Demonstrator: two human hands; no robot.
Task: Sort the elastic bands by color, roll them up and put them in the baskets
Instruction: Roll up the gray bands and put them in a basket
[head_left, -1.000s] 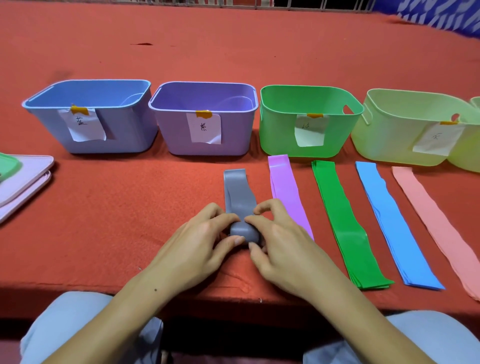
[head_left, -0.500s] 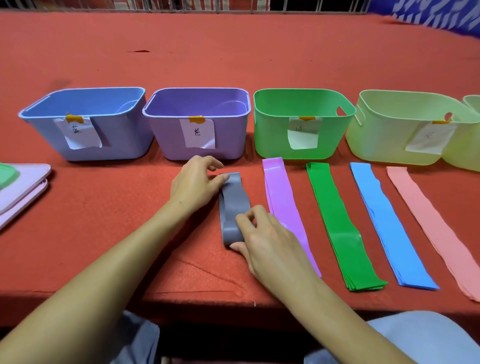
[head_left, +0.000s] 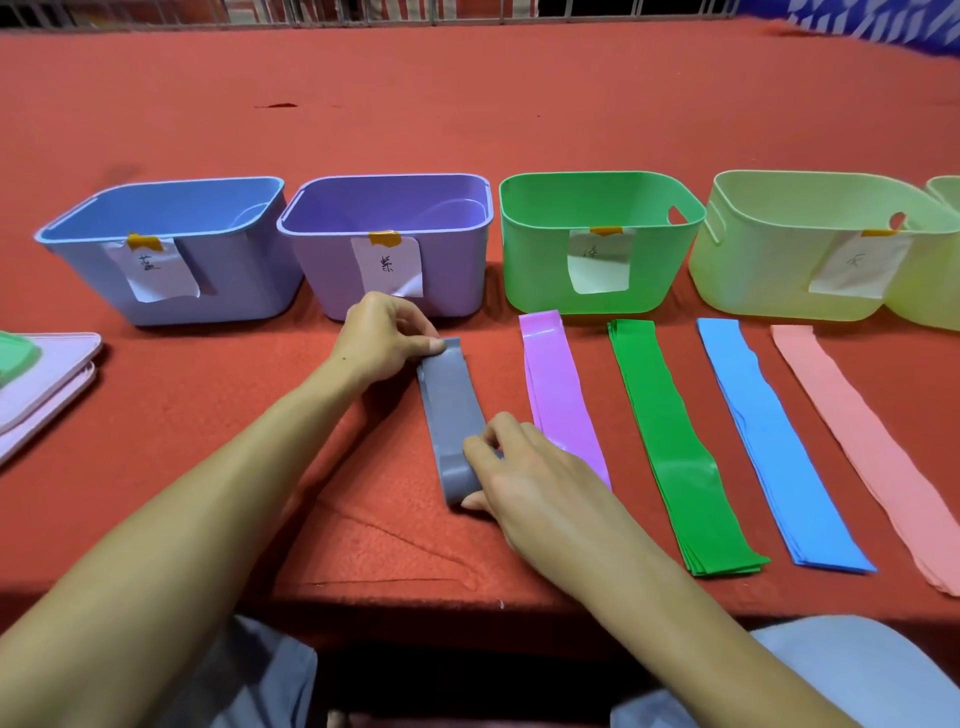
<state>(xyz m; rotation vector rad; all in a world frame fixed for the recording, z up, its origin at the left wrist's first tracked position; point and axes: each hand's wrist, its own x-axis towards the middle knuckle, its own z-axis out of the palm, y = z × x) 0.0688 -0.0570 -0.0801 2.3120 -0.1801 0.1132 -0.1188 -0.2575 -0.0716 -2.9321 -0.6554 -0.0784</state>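
1. On the red cloth (head_left: 208, 130) in front of the person, a grey band (head_left: 451, 410) lies stretched away from them, its far end just short of the purple basket (head_left: 387, 244) and its near end rolled into a small coil.
2. The left hand (head_left: 387, 343) now sits at the far end of the grey band, thumb and fingers pinching that end. A second ago it was down at the coil beside the other hand; half a second ago it had reached the far end with its fingers barely touching it.
3. The right hand (head_left: 524, 467) stays at the near end, fingers curled over the coil and holding it against the cloth, much as before.
4. The grey band looks pulled out straighter and longer than a second ago, when both hands were bunched over the roll.
5. To its right, unchanged, lie flat strips side by side: a purple band (head_left: 558, 395), a stack of green bands (head_left: 670, 441), blue bands (head_left: 769, 441) and pink bands (head_left: 857, 441).
6. Behind them stands the row of baskets: a blue basket (head_left: 156, 249), the purple one, a green basket (head_left: 597, 239) and a pale green basket (head_left: 810, 249), each with a paper label taped to its front. I can see no bands inside any of them.
7. At the left edge lie pink trays (head_left: 47, 379), stacked.
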